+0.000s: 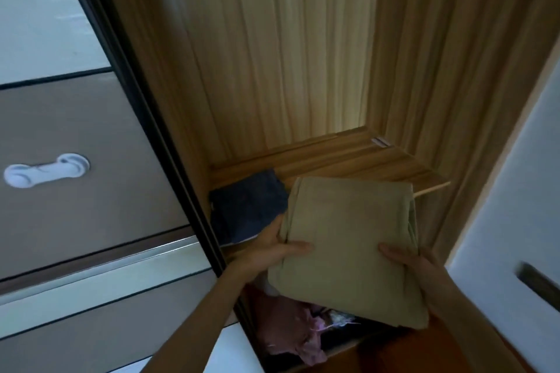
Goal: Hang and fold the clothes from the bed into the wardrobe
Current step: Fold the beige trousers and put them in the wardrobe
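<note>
Khaki garment (348, 245): folded to a thick rectangle, held at the wardrobe opening. Far end over the front edge of the shelf, right part. Near end over the compartment below. Cannot tell whether touching the shelf yet.

Wardrobe (288, 54): wood-grain panels inside, open.

Sliding door (75, 206): pushed to the left, grey and pale panels, with a white recessed handle (45, 169).

Shelf (363, 157): bare wood showing at the back and right corner.

Blue garment (245, 206): folded, lying at the left front corner of the shelf, just beside the khaki one.

Pink clothes (288, 333): loose heap in the lower compartment, under the khaki garment.

Left hand (272, 248): clamped on the left edge of the khaki garment, thumb on top, fingers hidden under the cloth.

Right hand (415, 266): clamped on the near right edge likewise, thumb on top, fingers out of sight underneath.

Handling, as judgement: light, soft, woven cloth, not slippery, not fragile. Likely to sag and unfold if gripped at one edge only. Best supported from beneath at both sides, then slid flat onto the shelf and released with the layers pressed together.

Brands, labels, writing: none legible anywhere.
</note>
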### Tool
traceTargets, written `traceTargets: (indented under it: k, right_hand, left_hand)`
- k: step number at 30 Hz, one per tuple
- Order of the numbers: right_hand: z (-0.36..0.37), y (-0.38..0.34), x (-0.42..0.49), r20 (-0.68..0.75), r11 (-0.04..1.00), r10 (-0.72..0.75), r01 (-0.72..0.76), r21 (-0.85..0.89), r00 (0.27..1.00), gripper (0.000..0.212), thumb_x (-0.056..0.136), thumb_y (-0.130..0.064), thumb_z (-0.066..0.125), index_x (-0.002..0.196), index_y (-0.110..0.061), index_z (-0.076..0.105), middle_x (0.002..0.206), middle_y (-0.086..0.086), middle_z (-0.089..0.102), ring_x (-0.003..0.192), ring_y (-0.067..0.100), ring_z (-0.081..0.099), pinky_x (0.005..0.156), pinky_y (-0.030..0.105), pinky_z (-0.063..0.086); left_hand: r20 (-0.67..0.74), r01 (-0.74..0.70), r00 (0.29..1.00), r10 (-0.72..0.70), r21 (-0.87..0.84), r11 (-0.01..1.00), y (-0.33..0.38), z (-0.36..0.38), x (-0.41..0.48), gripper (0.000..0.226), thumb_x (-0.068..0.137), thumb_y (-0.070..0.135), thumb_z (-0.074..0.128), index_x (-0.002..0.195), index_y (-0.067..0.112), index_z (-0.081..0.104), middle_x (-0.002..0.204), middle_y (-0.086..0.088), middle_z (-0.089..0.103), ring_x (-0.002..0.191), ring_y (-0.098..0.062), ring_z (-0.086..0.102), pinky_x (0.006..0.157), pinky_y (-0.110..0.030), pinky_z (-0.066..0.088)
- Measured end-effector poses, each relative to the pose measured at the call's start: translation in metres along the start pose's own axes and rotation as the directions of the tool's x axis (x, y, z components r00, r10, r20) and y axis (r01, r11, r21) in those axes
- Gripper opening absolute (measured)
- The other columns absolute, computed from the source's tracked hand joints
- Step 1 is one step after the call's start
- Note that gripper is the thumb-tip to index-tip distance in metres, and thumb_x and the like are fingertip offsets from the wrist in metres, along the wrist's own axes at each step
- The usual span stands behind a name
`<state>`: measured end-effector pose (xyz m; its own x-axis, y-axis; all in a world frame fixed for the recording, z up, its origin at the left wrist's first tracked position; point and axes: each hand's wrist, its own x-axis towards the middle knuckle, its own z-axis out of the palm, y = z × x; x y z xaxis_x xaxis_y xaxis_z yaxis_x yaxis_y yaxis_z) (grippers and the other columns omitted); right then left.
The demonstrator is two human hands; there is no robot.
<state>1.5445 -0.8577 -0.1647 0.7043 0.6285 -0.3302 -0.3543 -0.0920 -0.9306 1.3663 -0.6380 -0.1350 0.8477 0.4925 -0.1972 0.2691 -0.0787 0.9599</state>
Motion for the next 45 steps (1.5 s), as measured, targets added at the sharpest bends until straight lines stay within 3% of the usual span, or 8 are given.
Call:
traceTargets:
  k: [8, 12, 17, 21, 26, 31, 38, 45]
  right_hand:
    - [0.088, -0.023, 0.149, 0.211, 0.993, -0.031, 0.053, -0.101, 0.977, 0.032, 0.08, -0.024, 0.081, 0.109, -0.018, 0.068, 0.107, 0.004, 0.073, 0.097, 0.024, 0.069, 0.08, 0.036, 0.056]
    - [0.152, -0.039, 0.213, 0.324, 0.968, -0.068, 0.14, -0.207, 0.944, 0.034, 0.084, -0.028, 0.077, 0.115, -0.022, 0.063, 0.101, -0.007, 0.069, 0.089, 0.011, 0.067, 0.06, 0.019, 0.055]
    - [0.216, -0.046, 0.278, 0.388, 0.913, -0.075, 0.219, -0.343, 0.918, 0.05, 0.086, -0.034, 0.075, 0.13, -0.015, 0.06, 0.119, 0.003, 0.066, 0.09, 0.008, 0.063, 0.068, 0.019, 0.051]
    - [0.244, -0.014, 0.316, 0.405, 0.611, -0.017, 0.33, -0.72, 0.914, 0.079, 0.091, -0.054, 0.061, 0.153, -0.019, 0.027, 0.15, 0.008, 0.04, 0.126, 0.027, 0.051, 0.099, 0.036, 0.045]
    - [0.243, 0.028, 0.323, 0.484, 0.434, -0.097, 0.475, -0.766, 0.87, 0.089, 0.093, -0.065, 0.041, 0.154, -0.035, -0.016, 0.165, 0.002, -0.004, 0.14, 0.032, 0.038, 0.111, 0.045, 0.04]
    - [0.26, 0.029, 0.337, 0.459, 0.363, -0.048, 0.444, -0.819, 0.887, 0.085, 0.097, -0.061, 0.036, 0.157, -0.023, -0.012, 0.163, 0.01, 0.014, 0.128, 0.034, 0.051, 0.103, 0.042, 0.046]
    - [0.255, 0.022, 0.332, 0.466, 0.222, -0.083, 0.473, -0.853, 0.881, 0.081, 0.099, -0.056, 0.035, 0.156, -0.013, -0.002, 0.158, 0.018, 0.023, 0.137, 0.038, 0.037, 0.111, 0.046, 0.036]
    - [0.2, 0.025, 0.27, 0.624, -0.081, -0.188, 0.621, -0.78, 0.759, 0.065, 0.1, -0.045, 0.029, 0.148, -0.001, 0.031, 0.155, 0.025, 0.027, 0.137, 0.037, 0.035, 0.115, 0.048, 0.03]
  left_hand:
    - [-0.442, -0.053, 0.883, 0.156, 0.235, 0.971, -0.036, -0.065, 0.067, 0.074, 0.088, 0.023, 0.074, 0.15, 0.029, 0.035, 0.133, 0.016, 0.051, 0.122, -0.006, 0.053, 0.093, -0.008, 0.041]
    - [-0.693, 0.111, 0.705, 0.152, 0.319, 0.941, -0.049, -0.103, 0.105, 0.059, 0.089, 0.014, 0.066, 0.144, 0.023, 0.046, 0.131, -0.004, 0.05, 0.119, -0.018, 0.052, 0.093, -0.019, 0.04]
    - [-0.869, 0.313, 0.49, 0.067, 0.247, 0.917, -0.057, -0.139, 0.148, 0.053, 0.092, 0.01, 0.058, 0.143, 0.018, 0.047, 0.139, -0.013, 0.039, 0.116, -0.03, 0.054, 0.091, -0.027, 0.041]
    - [-0.822, 0.69, 0.564, -0.086, 0.41, 0.597, -0.086, -0.128, 0.162, 0.058, 0.101, 0.041, 0.039, 0.154, 0.019, 0.031, 0.158, -0.023, 0.02, 0.138, -0.04, 0.036, 0.111, -0.047, 0.034]
    - [-0.729, 0.597, 0.683, 0.035, 0.586, 0.548, -0.128, -0.098, 0.166, 0.068, 0.096, 0.062, 0.03, 0.148, 0.021, 0.046, 0.156, -0.018, 0.037, 0.144, -0.04, 0.033, 0.116, -0.058, 0.022]
    - [-0.712, 0.615, 0.702, -0.019, 0.592, 0.522, -0.134, -0.112, 0.178, 0.069, 0.099, 0.063, 0.018, 0.154, 0.025, 0.035, 0.16, -0.012, 0.032, 0.146, -0.035, 0.031, 0.114, -0.06, 0.018]
    - [-0.688, 0.609, 0.726, -0.003, 0.641, 0.467, -0.132, -0.119, 0.179, 0.089, 0.084, 0.074, -0.015, 0.159, 0.029, 0.002, 0.167, -0.003, -0.01, 0.153, -0.024, -0.015, 0.121, -0.053, -0.005]
    - [-0.65, 0.604, 0.756, -0.079, 0.646, 0.467, -0.111, -0.067, 0.118, 0.062, 0.102, 0.044, 0.038, 0.157, 0.024, 0.019, 0.166, -0.009, 0.007, 0.153, -0.029, 0.005, 0.121, -0.048, 0.02]
